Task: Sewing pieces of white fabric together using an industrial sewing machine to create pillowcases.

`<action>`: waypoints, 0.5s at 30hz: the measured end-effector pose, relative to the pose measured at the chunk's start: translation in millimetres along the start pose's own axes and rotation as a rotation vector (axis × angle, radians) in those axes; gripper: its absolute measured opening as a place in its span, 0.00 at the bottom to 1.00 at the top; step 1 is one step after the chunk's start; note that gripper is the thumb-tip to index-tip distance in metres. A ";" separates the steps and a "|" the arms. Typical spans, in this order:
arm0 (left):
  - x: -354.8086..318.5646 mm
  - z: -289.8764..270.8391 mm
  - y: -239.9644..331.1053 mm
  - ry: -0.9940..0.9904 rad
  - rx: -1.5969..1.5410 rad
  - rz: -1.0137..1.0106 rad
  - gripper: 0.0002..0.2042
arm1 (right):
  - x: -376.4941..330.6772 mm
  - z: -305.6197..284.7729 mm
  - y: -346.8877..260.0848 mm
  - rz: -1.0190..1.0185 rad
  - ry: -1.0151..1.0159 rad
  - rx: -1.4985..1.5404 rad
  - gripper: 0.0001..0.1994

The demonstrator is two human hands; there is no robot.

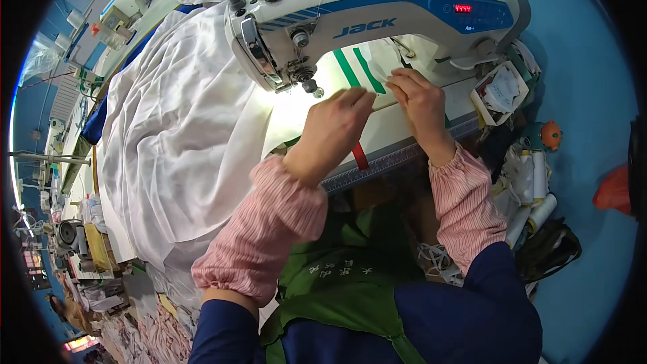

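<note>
Two bare hands at a sewing station, seen from above. The left grip (337, 121) is held in front of the needle area, its fingers curled in toward the thumb. The right grip (421, 104) stands just to its right, slightly apart, with fingers bent and fingertips gathered toward the left grip. Whether either grip pinches anything cannot be told; a pale patch by the right fingertips is too indistinct to name.

Just beyond the left grip lie two narrow, flat green strips (346, 67), the farther-right one ending between the two grips. A short, flat red strip (360, 156) lies on the near side of the left grip, across a dark graduated measuring band (404, 152) along the edge of the pale worktop (394, 125). Above and beyond both grips arches a white sewing machine with blue trim (397, 0); its metal needle assembly (310, 85) is just beyond and left of the left grip. A large, loosely folded white cloth (182, 135) spreads left of the left grip. To the right of the right grip is a small white open box (500, 94); nearer the wearer stand white thread cones (539, 175).
</note>
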State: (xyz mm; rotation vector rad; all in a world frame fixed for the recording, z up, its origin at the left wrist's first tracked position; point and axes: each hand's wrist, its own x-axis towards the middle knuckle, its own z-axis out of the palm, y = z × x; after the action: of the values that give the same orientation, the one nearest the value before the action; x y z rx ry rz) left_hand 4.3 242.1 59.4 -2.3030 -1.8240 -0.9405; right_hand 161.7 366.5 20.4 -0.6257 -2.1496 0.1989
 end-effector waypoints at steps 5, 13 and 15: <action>23.6 32.9 -20.6 0.023 0.100 0.011 0.09 | -7.8 -7.2 -6.8 0.089 -0.074 0.250 0.05; 11.2 29.4 -30.6 -0.062 -0.061 0.007 0.04 | -7.1 -4.7 28.2 0.113 -0.205 -0.022 0.05; 1.4 25.3 -31.2 -0.091 -0.098 -0.026 0.03 | 1.5 -3.8 35.6 0.274 -0.207 -0.363 0.07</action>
State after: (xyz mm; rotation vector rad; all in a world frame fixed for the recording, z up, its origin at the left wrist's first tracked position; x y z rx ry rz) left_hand -12.9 262.9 29.6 -2.4237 -1.8881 -0.9650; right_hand 176.9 397.6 11.2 -1.1549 -2.3128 0.0179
